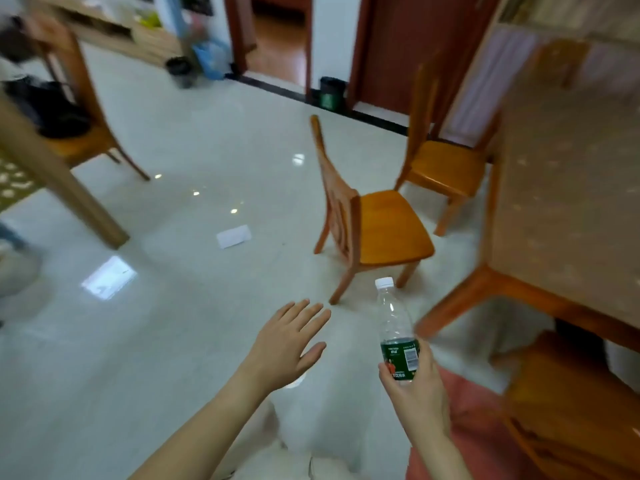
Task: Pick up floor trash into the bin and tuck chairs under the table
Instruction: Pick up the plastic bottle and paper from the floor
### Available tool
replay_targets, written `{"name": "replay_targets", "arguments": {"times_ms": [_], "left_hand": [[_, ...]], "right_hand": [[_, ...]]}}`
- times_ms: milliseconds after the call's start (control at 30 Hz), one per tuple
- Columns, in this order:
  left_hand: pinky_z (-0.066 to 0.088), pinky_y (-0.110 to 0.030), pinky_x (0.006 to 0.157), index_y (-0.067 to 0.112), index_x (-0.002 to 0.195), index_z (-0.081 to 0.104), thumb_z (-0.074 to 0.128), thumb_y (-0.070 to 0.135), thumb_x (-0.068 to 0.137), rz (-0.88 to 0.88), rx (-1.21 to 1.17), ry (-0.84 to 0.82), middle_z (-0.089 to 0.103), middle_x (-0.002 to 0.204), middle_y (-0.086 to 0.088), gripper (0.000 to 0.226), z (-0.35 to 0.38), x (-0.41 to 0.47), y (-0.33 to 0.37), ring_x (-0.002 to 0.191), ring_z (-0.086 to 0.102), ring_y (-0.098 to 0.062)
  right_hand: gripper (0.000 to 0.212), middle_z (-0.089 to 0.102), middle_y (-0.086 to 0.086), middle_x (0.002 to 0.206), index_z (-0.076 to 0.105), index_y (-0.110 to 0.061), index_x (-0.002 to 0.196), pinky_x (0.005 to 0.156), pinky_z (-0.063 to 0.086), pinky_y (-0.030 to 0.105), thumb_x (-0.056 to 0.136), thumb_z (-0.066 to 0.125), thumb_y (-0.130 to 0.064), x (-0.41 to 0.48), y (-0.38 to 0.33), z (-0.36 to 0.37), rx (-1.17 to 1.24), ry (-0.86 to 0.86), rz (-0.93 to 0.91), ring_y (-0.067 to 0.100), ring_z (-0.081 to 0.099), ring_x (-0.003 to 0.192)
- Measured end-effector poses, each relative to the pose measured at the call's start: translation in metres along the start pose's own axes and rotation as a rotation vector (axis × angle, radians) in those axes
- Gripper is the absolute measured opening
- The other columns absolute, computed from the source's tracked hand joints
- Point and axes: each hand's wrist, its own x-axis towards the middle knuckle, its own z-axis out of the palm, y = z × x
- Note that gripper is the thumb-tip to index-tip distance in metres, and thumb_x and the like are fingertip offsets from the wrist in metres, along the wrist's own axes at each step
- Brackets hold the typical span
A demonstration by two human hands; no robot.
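My right hand (415,379) grips a clear plastic bottle (394,327) with a white cap and green label, held upright near the bottom centre. My left hand (287,341) hovers beside it, empty with fingers spread. A white piece of paper (234,236) lies on the pale tiled floor ahead. A wooden chair (374,220) stands pulled out from the table (568,188) on the right, its seat facing the table. A second chair (440,157) stands behind it at the table's far end. A dark bin (332,92) with a green mark sits against the far wall.
Another black bin (180,71) stands by a wooden cabinet at the back left. A chair with dark items on it (65,112) is at the left, behind a wooden table leg (65,188). A third chair (571,410) sits at the bottom right.
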Motion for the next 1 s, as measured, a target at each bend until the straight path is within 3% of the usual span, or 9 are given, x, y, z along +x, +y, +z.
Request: {"name": "replay_targets", "arguments": {"times_ms": [333, 633, 767, 1000], "left_hand": [[0.025, -0.032, 0.109, 0.021, 0.137, 0.05, 0.042, 0.044, 0.095, -0.37, -0.025, 0.065, 0.053, 0.139, 0.002, 0.049, -0.038, -0.072, -0.203, 0.129, 0.048, -0.024], [0.031, -0.035, 0.109, 0.017, 0.136, 0.051, 0.041, 0.043, 0.094, -0.429, -0.034, 0.126, 0.056, 0.135, 0.0, 0.051, -0.097, -0.044, -0.35, 0.127, 0.049, -0.024], [0.027, -0.037, 0.113, 0.017, 0.139, 0.049, 0.039, 0.043, 0.095, -0.457, -0.062, 0.106, 0.052, 0.14, -0.001, 0.052, -0.093, -0.017, -0.395, 0.132, 0.045, -0.024], [0.038, -0.04, 0.107, 0.018, 0.137, 0.05, 0.04, 0.042, 0.094, -0.492, -0.087, 0.027, 0.054, 0.137, -0.001, 0.051, -0.073, 0.061, -0.485, 0.128, 0.048, -0.025]], "right_hand": [[0.061, 0.059, -0.007, 0.103, 0.04, -0.033, 0.128, 0.068, 0.046, 0.03, 0.078, 0.075, -0.038, 0.058, -0.162, 0.151, -0.009, -0.19, -0.23, 0.014, 0.059, 0.084], [0.062, 0.059, -0.006, 0.106, 0.041, -0.029, 0.129, 0.066, 0.049, 0.028, 0.078, 0.077, -0.036, 0.118, -0.287, 0.237, -0.019, -0.245, -0.307, 0.014, 0.06, 0.086], [0.061, 0.06, -0.005, 0.106, 0.041, -0.029, 0.128, 0.069, 0.054, 0.037, 0.078, 0.076, -0.037, 0.161, -0.32, 0.261, -0.033, -0.252, -0.289, 0.015, 0.062, 0.086], [0.06, 0.06, -0.004, 0.102, 0.042, -0.032, 0.126, 0.066, 0.057, 0.044, 0.076, 0.072, -0.046, 0.275, -0.369, 0.326, -0.088, -0.291, -0.268, 0.015, 0.061, 0.084]]}}
